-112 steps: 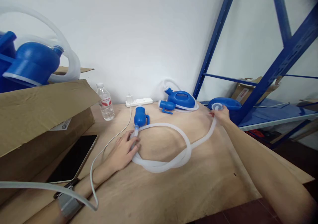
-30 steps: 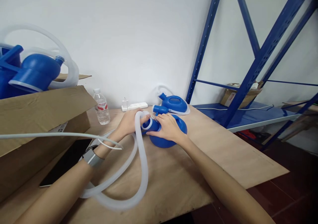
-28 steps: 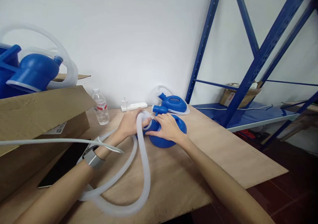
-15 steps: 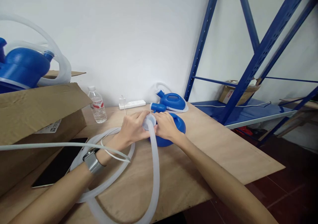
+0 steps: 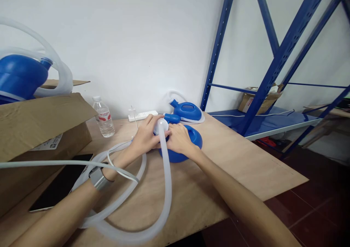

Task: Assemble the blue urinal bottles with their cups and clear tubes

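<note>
Head view: left hand (image 5: 144,139) gripping the white hose end (image 5: 160,124), right hand (image 5: 177,139) clamping down on the blue container (image 5: 188,148) resting on the table (image 5: 246,166). Risking a skewed, leaking joint if pushing off-axis. Also risking the looped hose (image 5: 166,188) snagging the cable (image 5: 120,168).

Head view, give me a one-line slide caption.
Both hands, left and right, hold a white hose end at a blue container on a table.
</note>
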Demonstrator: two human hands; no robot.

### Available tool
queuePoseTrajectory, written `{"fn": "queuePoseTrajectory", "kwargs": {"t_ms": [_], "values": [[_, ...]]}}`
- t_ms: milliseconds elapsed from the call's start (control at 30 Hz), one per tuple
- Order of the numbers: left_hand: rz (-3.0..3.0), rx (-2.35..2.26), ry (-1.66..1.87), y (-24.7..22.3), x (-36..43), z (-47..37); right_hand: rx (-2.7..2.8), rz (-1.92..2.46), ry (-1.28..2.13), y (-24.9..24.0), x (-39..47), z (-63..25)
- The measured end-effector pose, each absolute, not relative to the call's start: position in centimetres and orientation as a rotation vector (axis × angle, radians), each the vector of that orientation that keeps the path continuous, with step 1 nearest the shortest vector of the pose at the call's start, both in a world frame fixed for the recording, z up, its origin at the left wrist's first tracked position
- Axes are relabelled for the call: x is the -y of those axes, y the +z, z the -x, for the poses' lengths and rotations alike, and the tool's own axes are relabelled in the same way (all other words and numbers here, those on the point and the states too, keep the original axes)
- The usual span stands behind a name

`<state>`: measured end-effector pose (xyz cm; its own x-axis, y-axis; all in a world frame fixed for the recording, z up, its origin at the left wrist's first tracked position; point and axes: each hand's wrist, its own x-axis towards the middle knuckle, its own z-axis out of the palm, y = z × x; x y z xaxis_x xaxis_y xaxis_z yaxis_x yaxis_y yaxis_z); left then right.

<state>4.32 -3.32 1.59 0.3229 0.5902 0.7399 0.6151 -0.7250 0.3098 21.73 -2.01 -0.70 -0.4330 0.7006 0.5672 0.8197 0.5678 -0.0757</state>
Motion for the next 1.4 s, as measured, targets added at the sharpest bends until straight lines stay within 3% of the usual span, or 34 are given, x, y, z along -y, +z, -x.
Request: {"fn": "queuePoseTrajectory", "kwargs": {"t_ms": [400,567,700,833,1000,1167,1400], "values": [[2.339,2.027,-2.139,1.5,1.7,-2.7,2.223,1.180,-0.247,-0.5,2.4,-21.9],[2.509,1.884,-2.184,1.2,1.6,-2.9,2.296,1.220,-0.151,1.0,2.9,-22.5],[2.692,1.667,-1.999,2.4,2.7,-3.6,2.336,1.301,-0.067,2.0,3.0,-23.2],[3.058,1.341,-1.377,3.8,3.5,-2.7,2.304,1.419,-0.128,1.6,2.6,-23.2],[2.718,0.931,-0.699,2.9,2.8,-1.0,2.158,1.356,-0.181,0.7,1.2,-23.4],[2.415,0.842,-0.567,0.3,2.0,-1.8,2.081,1.369,-0.205,0.5,1.0,-23.4],[2.440,1.348,-0.555,1.1,4.0,-3.5,2.072,1.530,-0.165,1.3,1.9,-22.6]]}}
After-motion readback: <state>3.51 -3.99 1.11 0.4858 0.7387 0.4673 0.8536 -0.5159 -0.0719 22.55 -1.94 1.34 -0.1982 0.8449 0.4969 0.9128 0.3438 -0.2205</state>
